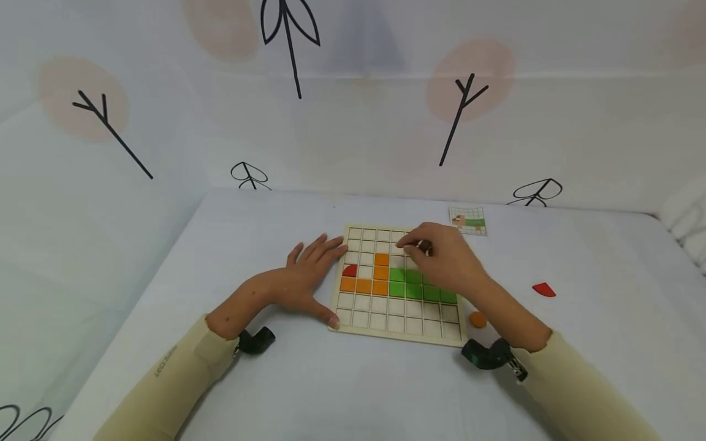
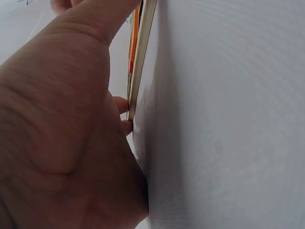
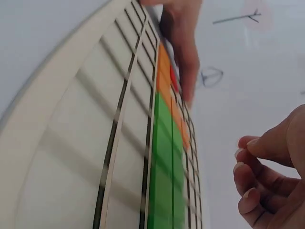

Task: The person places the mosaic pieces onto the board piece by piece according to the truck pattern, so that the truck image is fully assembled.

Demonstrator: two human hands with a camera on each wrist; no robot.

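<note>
A pale wooden grid board [image 1: 399,336] lies on the table with orange squares [image 1: 380,272], green squares [image 1: 413,291] and a red quarter-round piece [image 1: 350,271] in its cells. My left hand [image 1: 300,282] rests along its left side, fingers spread, thumb at the near left corner; the left wrist view shows the board's edge [image 2: 143,52] by the fingers. Above the upper right part hovers my right hand [image 1: 444,257], thumb and forefinger tips together. No piece shows between the fingertips [image 3: 248,143] in the right wrist view. The right hand hides some cells.
A small picture card [image 1: 468,220] lies behind the board to the right. Right of the board are an orange round piece [image 1: 478,320] and a loose red quarter-round piece [image 1: 544,290]. A patterned white cloth wall [image 1: 358,135] stands behind the white table [image 1: 309,386].
</note>
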